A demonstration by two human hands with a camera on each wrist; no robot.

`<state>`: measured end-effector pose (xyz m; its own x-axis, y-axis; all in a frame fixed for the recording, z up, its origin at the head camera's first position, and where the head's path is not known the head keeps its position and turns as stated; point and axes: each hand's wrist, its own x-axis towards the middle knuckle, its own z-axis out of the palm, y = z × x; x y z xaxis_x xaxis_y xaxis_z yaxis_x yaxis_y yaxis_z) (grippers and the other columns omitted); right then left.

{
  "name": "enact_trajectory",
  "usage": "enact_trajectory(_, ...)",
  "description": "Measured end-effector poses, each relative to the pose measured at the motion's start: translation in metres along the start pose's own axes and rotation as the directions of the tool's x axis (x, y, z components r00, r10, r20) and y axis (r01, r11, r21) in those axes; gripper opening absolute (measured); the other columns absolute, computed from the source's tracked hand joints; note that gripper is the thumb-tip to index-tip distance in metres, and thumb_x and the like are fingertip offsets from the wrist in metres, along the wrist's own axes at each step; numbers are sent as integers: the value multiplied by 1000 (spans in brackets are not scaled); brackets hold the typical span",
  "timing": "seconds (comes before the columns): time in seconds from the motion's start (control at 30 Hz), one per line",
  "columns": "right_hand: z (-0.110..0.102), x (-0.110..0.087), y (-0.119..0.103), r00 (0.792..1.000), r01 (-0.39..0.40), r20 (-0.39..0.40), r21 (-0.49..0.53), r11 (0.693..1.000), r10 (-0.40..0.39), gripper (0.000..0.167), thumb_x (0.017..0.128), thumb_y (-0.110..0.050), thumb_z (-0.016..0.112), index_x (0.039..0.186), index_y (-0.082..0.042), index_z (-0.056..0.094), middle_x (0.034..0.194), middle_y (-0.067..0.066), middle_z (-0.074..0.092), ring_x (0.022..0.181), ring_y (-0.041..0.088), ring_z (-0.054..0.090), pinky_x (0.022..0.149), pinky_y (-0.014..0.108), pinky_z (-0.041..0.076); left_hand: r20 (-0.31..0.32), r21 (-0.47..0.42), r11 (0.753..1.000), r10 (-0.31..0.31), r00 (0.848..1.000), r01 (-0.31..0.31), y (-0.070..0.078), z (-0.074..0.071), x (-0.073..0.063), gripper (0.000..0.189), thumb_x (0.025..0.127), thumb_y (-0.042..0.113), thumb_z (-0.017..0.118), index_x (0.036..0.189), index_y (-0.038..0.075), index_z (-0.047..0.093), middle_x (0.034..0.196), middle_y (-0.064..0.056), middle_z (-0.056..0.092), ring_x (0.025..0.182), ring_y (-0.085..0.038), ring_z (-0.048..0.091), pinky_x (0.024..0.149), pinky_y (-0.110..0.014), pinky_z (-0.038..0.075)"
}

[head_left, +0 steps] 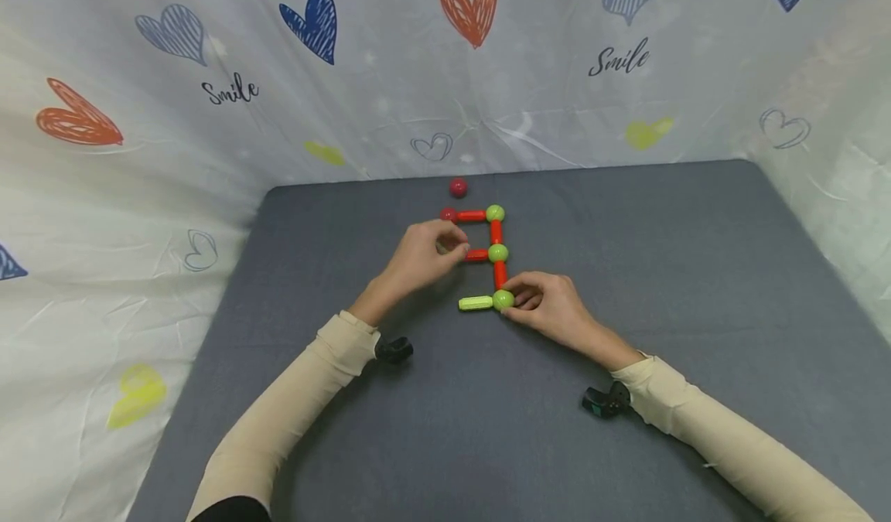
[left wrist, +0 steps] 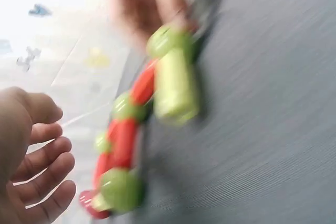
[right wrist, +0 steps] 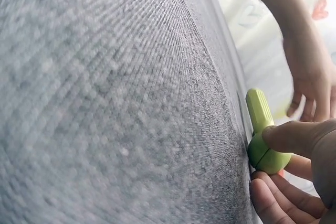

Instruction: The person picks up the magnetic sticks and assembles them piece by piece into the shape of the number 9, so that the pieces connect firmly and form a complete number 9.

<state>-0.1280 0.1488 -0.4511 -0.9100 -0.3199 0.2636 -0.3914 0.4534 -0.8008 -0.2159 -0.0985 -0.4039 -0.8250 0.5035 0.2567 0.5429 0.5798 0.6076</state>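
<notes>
My right hand (head_left: 550, 305) pinches the nearest green ball (head_left: 503, 299) between thumb and fingers, down at the cloth. From that ball a yellow-green rod (head_left: 476, 303) sticks out to the left, and a red rod (head_left: 500, 275) runs away to the middle green ball (head_left: 497, 253). Farther on are another green ball (head_left: 495, 213) and a rod leading left to a red ball (head_left: 448, 214). My left hand (head_left: 428, 253) hovers beside the middle red rod (head_left: 476, 255), fingers loosely bent and holding nothing. It hides that rod's left end, where the left wrist view shows a green ball (left wrist: 121, 190).
A loose red ball (head_left: 458, 188) lies beyond the joined pieces, near the far edge of the grey cloth-covered table (head_left: 661, 259). Behind the table hangs a white curtain (head_left: 390, 104) printed with hearts. Dark wrist cameras stick out below both cuffs.
</notes>
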Motion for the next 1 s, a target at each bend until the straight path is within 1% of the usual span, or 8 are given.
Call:
enact_trajectory(0.1,-2,-2,2,1000,-9,-9,-6,1000,9,33,77,-8,88,107,-9,75,91,2,72,75,13,69,64,28,57,3,62,995,-72,997,72,-10,-13,36,18,94,22,69,107,10,73,98,0,70,87,-13,65,76,-33,52)
enact_trajectory(0.27,-1,-7,3,1000,-20,0,4,1000,20,33,78,-9,88,108,-10,75,92,2,72,75,13,69,65,27,57,62,195,967,-181,982,166,-31,-22,89,33,94,23,69,124,8,67,115,-11,68,102,-23,64,84,-40,52)
enact_trajectory(0.37,0,-7,2,1000,-18,8,15,1000,17,34,78,-9,87,109,-9,74,93,2,72,76,12,69,66,27,57,101,261,949,-206,973,174,-42,-23,109,40,95,22,69,131,6,63,120,-15,66,105,-27,62,85,-44,51)
enact_trajectory(0.5,0,-4,2,1000,-10,-1,13,1000,10,34,77,-8,88,108,-10,74,92,2,72,75,12,69,65,27,57,167,307,940,-210,963,152,-53,-20,128,42,95,21,70,132,5,61,121,-16,65,106,-27,62,88,-44,50)
enact_trajectory(0.63,3,-2,2,1000,8,-1,21,1000,-8,34,77,-8,88,108,-10,75,93,1,72,75,12,69,65,28,57,186,319,938,-203,961,137,-66,-15,131,34,95,18,69,126,5,65,121,-13,66,110,-27,61,93,-42,48)
enact_trajectory(0.73,4,-1,3,1000,19,2,25,999,-19,34,77,-9,88,108,-10,75,93,1,72,75,12,69,65,29,57,159,288,945,-206,965,155,-71,-16,129,26,96,13,67,120,4,68,118,-12,67,109,-26,61,93,-41,48)
enact_trajectory(0.9,3,-1,4,1000,10,-2,32,999,-10,34,77,-8,88,108,-10,75,93,2,72,76,13,69,65,29,57,107,245,956,-191,976,160,-73,-27,116,23,95,12,66,115,1,69,110,-14,68,102,-26,63,89,-42,51)
enact_trajectory(1.0,1,-3,6,1000,0,-14,29,1000,0,34,76,-7,88,107,-10,75,92,1,72,75,13,69,64,28,57,104,241,959,-181,978,152,-75,-29,108,32,94,16,68,123,1,66,114,-16,68,105,-28,63,89,-44,51)
